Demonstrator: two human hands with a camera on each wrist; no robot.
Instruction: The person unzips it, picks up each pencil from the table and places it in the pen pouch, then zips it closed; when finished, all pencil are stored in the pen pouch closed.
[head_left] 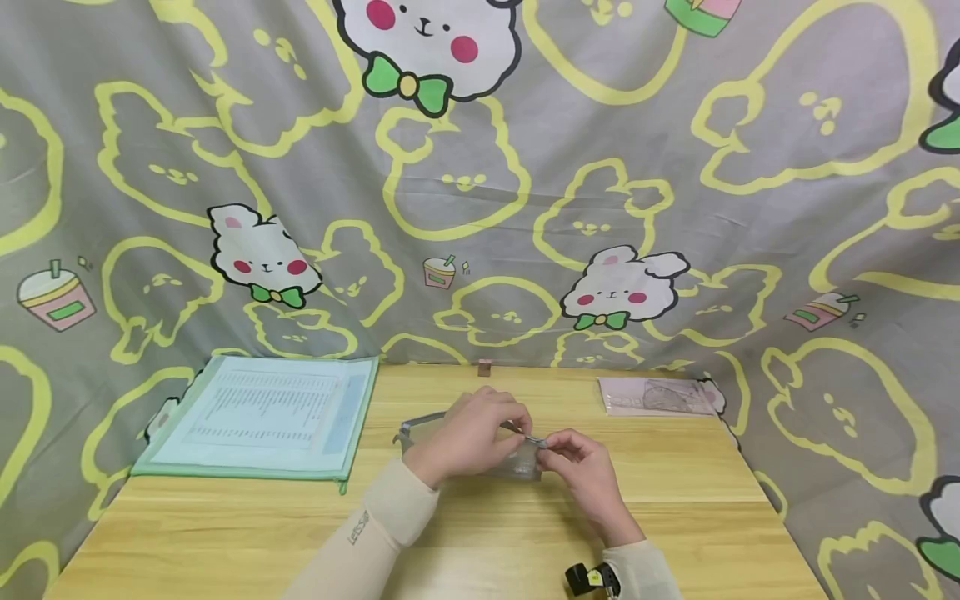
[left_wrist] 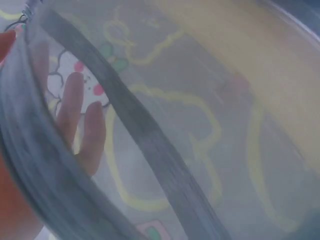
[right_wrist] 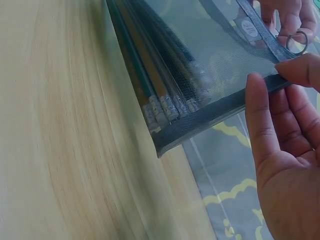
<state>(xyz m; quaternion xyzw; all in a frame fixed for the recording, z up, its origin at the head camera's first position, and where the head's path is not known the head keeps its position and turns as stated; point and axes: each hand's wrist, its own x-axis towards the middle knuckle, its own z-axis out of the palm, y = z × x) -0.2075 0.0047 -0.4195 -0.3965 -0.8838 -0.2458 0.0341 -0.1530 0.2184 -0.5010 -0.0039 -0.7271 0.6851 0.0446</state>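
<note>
A see-through grey mesh pencil pouch [head_left: 525, 468] stands above the middle of the table between my hands. Several pencils [right_wrist: 161, 97] with metal-banded ends lie along its bottom in the right wrist view. My right hand [head_left: 588, 471] pinches the pouch's dark-edged top corner between thumb and fingers. At that same corner my left hand [head_left: 476, 429] pinches the zipper's metal ring pull [right_wrist: 297, 43]. In the left wrist view, the pouch's two grey zipper bands [left_wrist: 145, 130] stand apart, and left-hand fingers [left_wrist: 92, 132] show past the nearer one.
A green-edged document folder [head_left: 247, 417] with printed sheets lies at the back left of the wooden table [head_left: 697, 517]. Toward the back right is a flat clear packet [head_left: 652, 397]. A small brown piece [head_left: 484, 367] sits by the patterned curtain [head_left: 465, 200].
</note>
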